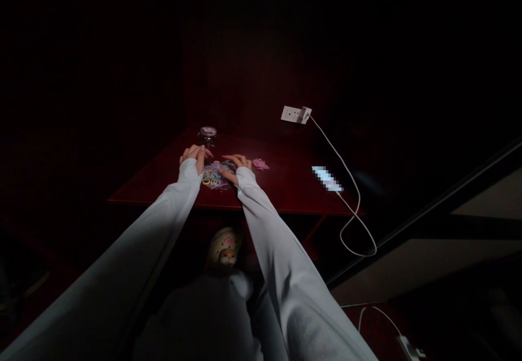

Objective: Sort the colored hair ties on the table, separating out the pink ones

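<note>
Reaching across the dark red table (pixel 285 198), both hands flank a heap of small coloured bands (pixel 215 179): left hand (pixel 194 157) flat, fingers loosely spread at its edge; right hand (pixel 236 166) fingers spread, touching the heap. Just beyond, a pink cluster (pixel 260 163), then a small jar (pixel 207 135).

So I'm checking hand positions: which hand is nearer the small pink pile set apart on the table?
Right. The right hand lies just left of the pink pile; the left hand is farther left, by the jar.
</note>
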A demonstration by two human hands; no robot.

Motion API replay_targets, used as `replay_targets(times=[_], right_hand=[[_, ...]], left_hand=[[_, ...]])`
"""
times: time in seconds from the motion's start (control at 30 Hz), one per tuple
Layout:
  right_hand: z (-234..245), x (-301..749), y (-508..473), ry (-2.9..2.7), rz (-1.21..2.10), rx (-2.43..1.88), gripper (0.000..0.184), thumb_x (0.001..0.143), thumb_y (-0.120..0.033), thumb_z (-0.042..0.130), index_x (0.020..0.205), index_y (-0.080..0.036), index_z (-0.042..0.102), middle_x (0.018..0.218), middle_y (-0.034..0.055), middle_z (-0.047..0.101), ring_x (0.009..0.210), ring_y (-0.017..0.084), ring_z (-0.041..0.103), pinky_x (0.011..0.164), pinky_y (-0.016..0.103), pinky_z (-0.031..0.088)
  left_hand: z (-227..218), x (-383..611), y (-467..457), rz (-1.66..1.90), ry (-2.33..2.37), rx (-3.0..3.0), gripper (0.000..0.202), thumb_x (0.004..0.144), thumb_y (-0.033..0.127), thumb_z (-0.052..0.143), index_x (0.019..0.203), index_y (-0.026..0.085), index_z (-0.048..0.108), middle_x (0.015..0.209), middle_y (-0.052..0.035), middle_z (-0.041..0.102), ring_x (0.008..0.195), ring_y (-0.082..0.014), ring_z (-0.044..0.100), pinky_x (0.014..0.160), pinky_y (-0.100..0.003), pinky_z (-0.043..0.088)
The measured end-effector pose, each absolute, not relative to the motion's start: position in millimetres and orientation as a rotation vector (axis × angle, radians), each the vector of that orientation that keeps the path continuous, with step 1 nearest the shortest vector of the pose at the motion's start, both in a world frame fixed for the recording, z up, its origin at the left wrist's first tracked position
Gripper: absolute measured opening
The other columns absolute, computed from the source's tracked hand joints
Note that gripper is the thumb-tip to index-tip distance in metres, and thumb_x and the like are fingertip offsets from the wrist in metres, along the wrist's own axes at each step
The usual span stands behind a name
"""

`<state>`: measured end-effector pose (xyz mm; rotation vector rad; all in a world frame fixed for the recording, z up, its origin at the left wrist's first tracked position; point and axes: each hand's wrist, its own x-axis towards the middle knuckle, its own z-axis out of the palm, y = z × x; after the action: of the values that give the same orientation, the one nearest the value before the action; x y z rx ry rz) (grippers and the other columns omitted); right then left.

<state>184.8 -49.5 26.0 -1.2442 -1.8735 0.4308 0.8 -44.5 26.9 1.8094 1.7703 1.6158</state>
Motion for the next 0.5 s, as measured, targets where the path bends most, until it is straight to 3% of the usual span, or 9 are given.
replay_targets(times=[0.07, 0.17, 0.37, 0.5], right_hand=[[26.2, 182.3, -54.8, -2.025, 0.387, -1.240, 0.063, 0.080, -0.039, 0.095, 0.140, -0.037, 0.076, 0.158, 0.0030, 0.060, 0.143, 0.030, 0.049, 0.125, 0.044, 0.041], [23.6, 180.0, -55.3, -2.136, 0.381, -1.258, 0.064, 0.081, -0.044, 0.095, 0.142, -0.036, 0.075, 0.157, 0.0030, 0.062, 0.144, 0.030, 0.049, 0.126, 0.044, 0.041], [18.3, 183.2, -41.6, -2.069, 0.415, -1.317, 0.036, 0.093, -0.043, 0.085, 0.126, -0.030, 0.081, 0.131, 0.0049, 0.077, 0.124, 0.026, 0.064, 0.119, 0.041, 0.048], [16.7, 187.3, -34.7, -1.978, 0.433, -1.316, 0.021, 0.092, -0.036, 0.085, 0.110, -0.026, 0.083, 0.119, 0.0064, 0.079, 0.116, 0.026, 0.067, 0.116, 0.040, 0.050]], left_hand=[[24.4, 0.2, -39.3, 1.635, 1.771, 1.794, 0.055, 0.112, 0.033, 0.032, 0.083, 0.023, 0.078, 0.105, -0.0113, 0.075, 0.115, -0.0336, 0.068, 0.114, -0.054, 0.047], [21.6, 0.0, -35.0, 1.620, 1.738, 1.811, 0.053, 0.111, 0.035, 0.034, 0.083, 0.024, 0.078, 0.107, -0.0100, 0.075, 0.117, -0.0327, 0.068, 0.115, -0.052, 0.047], [23.2, 5.6, -38.4, 1.596, 1.731, 1.786, 0.059, 0.111, 0.041, 0.031, 0.080, 0.023, 0.078, 0.112, -0.0121, 0.077, 0.116, -0.0366, 0.063, 0.114, -0.061, 0.044], [23.7, 6.8, -39.8, 1.471, 1.765, 1.828, 0.053, 0.110, 0.044, 0.039, 0.082, 0.025, 0.079, 0.113, -0.0071, 0.078, 0.115, -0.0332, 0.061, 0.113, -0.054, 0.042]])
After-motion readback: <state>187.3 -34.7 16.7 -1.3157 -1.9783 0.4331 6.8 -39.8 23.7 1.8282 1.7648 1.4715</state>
